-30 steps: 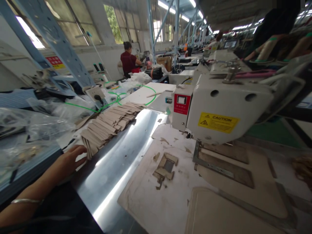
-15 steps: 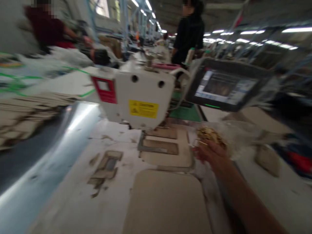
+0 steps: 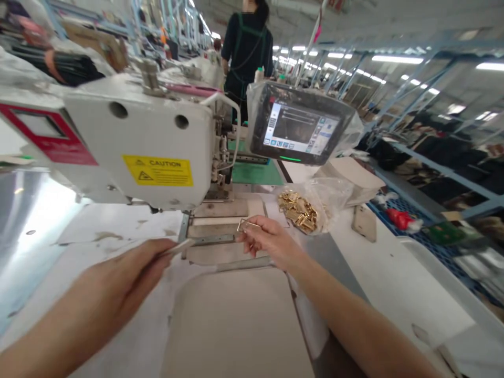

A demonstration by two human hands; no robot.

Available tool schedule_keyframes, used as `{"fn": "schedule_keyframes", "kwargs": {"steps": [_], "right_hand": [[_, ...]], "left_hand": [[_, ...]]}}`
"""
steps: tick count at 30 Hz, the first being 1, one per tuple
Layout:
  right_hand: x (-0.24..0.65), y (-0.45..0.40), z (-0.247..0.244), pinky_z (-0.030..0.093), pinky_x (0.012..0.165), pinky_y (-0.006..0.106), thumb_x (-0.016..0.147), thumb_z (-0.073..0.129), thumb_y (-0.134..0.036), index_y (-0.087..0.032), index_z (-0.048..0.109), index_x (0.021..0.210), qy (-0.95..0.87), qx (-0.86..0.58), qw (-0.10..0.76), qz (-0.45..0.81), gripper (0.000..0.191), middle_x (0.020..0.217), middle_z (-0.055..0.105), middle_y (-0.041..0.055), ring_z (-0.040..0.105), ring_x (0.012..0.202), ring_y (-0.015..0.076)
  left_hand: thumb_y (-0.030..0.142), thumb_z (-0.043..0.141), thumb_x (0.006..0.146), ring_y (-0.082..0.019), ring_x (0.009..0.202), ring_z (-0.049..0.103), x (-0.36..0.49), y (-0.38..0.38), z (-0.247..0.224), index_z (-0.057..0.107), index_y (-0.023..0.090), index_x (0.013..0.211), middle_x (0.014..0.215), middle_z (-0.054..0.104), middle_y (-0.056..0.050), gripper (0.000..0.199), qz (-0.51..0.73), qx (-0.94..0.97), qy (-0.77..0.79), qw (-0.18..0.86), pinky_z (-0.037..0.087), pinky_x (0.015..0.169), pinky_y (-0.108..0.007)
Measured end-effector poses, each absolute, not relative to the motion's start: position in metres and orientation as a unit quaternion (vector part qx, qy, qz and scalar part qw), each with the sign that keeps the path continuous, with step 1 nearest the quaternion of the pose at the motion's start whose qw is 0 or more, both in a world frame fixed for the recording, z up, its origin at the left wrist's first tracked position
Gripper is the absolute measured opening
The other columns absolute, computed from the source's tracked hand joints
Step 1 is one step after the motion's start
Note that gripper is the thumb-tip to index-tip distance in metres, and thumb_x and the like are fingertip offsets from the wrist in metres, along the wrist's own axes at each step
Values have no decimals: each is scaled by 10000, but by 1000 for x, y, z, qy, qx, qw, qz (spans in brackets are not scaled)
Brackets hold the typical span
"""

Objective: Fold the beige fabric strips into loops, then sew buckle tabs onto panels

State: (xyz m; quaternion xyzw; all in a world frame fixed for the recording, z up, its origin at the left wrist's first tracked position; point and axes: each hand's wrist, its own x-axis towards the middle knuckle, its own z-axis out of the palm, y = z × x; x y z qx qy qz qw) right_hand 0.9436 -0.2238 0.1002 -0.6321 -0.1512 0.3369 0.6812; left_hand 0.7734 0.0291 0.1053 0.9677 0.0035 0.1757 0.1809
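My left hand [image 3: 126, 269] pinches a narrow beige strip [image 3: 178, 247], likely leather or fabric, whose tip points toward the machine. My right hand [image 3: 265, 242] holds a small gold rectangular metal ring [image 3: 248, 226] between its fingertips, a short distance from the strip's tip and not touching it. Just beyond that hand lies a transparent plastic bag [image 3: 303, 207] holding several gold metal fittings. Both hands are over a stitching template plate [image 3: 220, 236] under the head of a white industrial sewing machine [image 3: 145, 142].
A touchscreen control panel [image 3: 299, 126] in plastic wrap stands right of the machine. A large beige panel [image 3: 236, 320] lies in front of me. Beige cut pieces [image 3: 348, 176] sit on the white table [image 3: 394, 278]. A co-worker [image 3: 247, 52] stands beyond the machine.
The view has swung right, away from the stack of beige strips. My left hand has gone from beside the stack to holding one strip. The bag now lies on the table, and my right hand holds one ring.
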Motion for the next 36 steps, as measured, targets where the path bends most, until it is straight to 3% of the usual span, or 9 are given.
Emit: {"fn": "schedule_keyframes", "kwargs": {"steps": [5,11,14,17,21,31,36], "right_hand": [[935,-211,95,497,483,236,912,581,-361,-217,621,1040,-264,-731,590,220,197,779,695,1,635,552,135],[923,-216,96,532,772,354,947,464,-175,-165,563,1351,-385,-845,371,17,416,1018,742,118,718,849,251],[927,-216,95,520,745,320,944,489,-148,-126,560,1358,-346,-864,365,38,421,905,742,95,707,786,229],[934,-215,95,485,670,268,942,510,-116,-118,641,1197,-296,-878,371,65,286,743,697,37,660,653,181],[937,-213,98,456,669,252,941,517,-98,-147,662,1035,-289,-893,341,47,180,788,708,49,665,699,180],[930,-216,101,475,710,272,955,498,-104,-135,623,1133,-316,-888,330,49,220,872,735,83,696,771,208],[928,-217,100,508,803,327,965,466,-123,-112,585,1240,-373,-866,331,44,301,1003,739,127,709,878,240]], "left_hand": [[318,368,1002,-219,653,720,840,-28,108,614,207,965,769,747,-52,272,64,983,-10,173,485,562,-289],[190,378,999,-222,697,719,863,-50,106,568,183,934,759,716,-62,201,36,985,-40,166,450,578,-288],[177,386,986,-228,695,716,862,-47,107,574,177,931,762,715,-59,197,44,986,-35,160,444,584,-298],[205,409,976,-226,647,701,857,-45,110,582,175,927,716,698,-45,182,80,984,-12,158,432,579,-304],[220,433,973,-223,626,692,854,-50,111,589,177,906,681,679,-32,175,64,985,-29,161,416,575,-305],[224,467,969,-199,590,671,857,-50,108,584,184,854,633,657,-15,169,37,984,-20,172,388,565,-290],[233,425,998,-219,675,714,861,-51,103,558,195,872,724,708,-37,187,34,984,-29,173,428,590,-294]]}}
